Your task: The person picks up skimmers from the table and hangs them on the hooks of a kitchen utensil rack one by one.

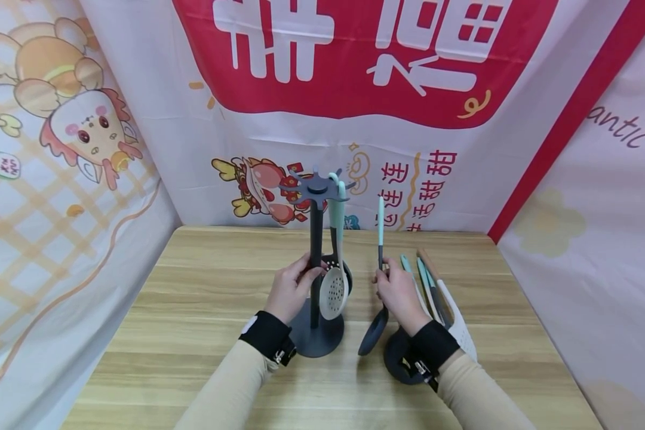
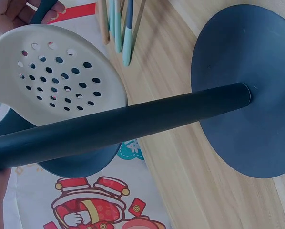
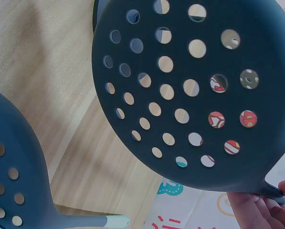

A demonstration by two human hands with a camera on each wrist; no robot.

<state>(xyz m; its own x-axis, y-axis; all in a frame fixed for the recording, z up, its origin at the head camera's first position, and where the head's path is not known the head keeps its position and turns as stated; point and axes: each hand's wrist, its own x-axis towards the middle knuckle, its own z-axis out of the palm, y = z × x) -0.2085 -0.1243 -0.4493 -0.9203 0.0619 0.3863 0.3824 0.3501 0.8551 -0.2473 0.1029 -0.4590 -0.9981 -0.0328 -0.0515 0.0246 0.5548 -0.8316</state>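
Note:
My left hand [image 1: 292,286] grips the dark post [image 1: 316,257] of an upright utensil rack with a round base [image 1: 317,343]. From the rack's hooked top [image 1: 317,188] hang a pale perforated skimmer [image 1: 333,292] and a dark perforated utensil [image 1: 348,276] behind it, both on the post's right. My right hand [image 1: 398,292] holds a dark skimmer [image 3: 180,143] by the lower, dark part of its handle. Its mint end [image 1: 380,218] points up and its round, holed head hangs downward, right of the rack and apart from it.
Right of and under my right forearm lie several utensils: a dark perforated one [image 3: 9,167], a white slotted one [image 1: 462,334] with a wooden handle, and others with mint handles [image 1: 423,272]. Printed cloth [image 1: 193,149] hangs behind the wooden table [image 1: 193,269] and along both sides.

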